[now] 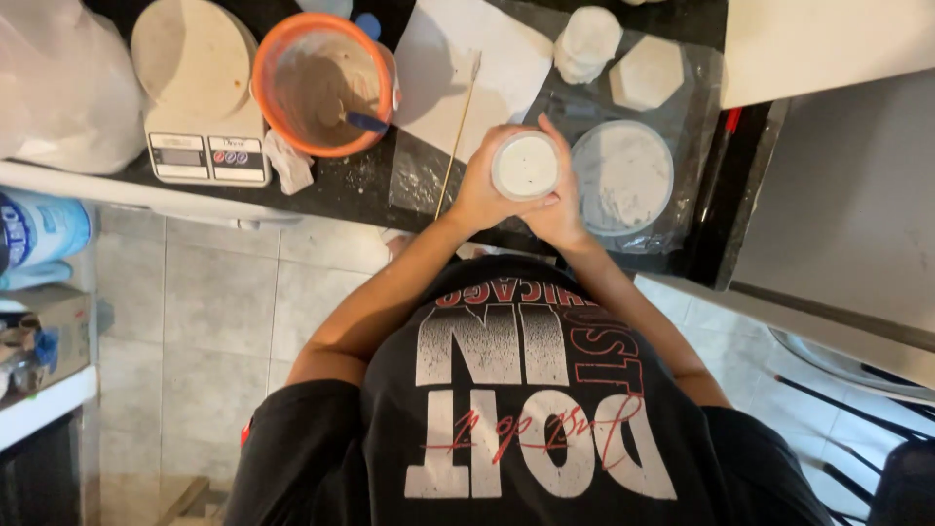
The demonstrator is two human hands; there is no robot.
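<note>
Both hands hold a small round white mould filled with pale plaster [526,166] just above the dark counter's [351,185] front edge. My left hand [479,187] wraps its left side and my right hand [557,209] cups its right side and underside. Beside it on the right lies a larger round white disc in its mould [623,175] on a clear plastic sheet [696,107].
An orange mixing bowl [323,83] with grey slurry and a blue-handled tool stands at the back left, next to a kitchen scale [200,146]. A thin wooden stick [458,131] lies over white paper [477,58]. A hexagonal cast [647,71] and stacked round casts [587,41] sit behind.
</note>
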